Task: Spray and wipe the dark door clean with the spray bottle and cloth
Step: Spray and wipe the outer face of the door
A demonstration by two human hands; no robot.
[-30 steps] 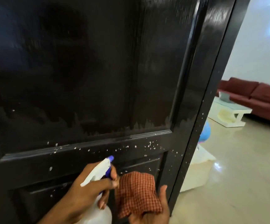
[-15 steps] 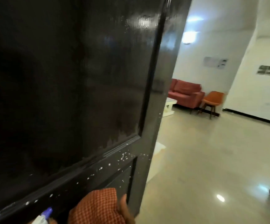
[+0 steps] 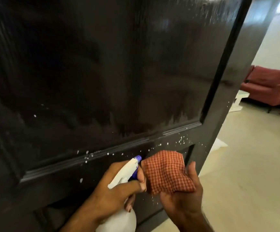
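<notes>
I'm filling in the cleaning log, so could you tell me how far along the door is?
The door upper panel looks wiped, showing smeary streaks. In hand: left hand grips the spray bottle, right hand holds the cloth. Left: white specks along the rail beside the cloth.

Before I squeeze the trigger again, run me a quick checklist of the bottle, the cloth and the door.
1. Spray bottle gripped: ok, the left hand is wrapped round its neck with a finger on the trigger.
2. Nozzle aimed at the door: ok, the blue tip points at the rail below the large panel.
3. Cloth ready: ok, the right hand holds the checked cloth up beside the nozzle.
4. Target still dirty: ok, white specks dot the rail.
5. Liquid left in the bottle: cannot tell.
6. Cloth clear of the spray path: not ok, its edge sits right beside the nozzle.
</notes>
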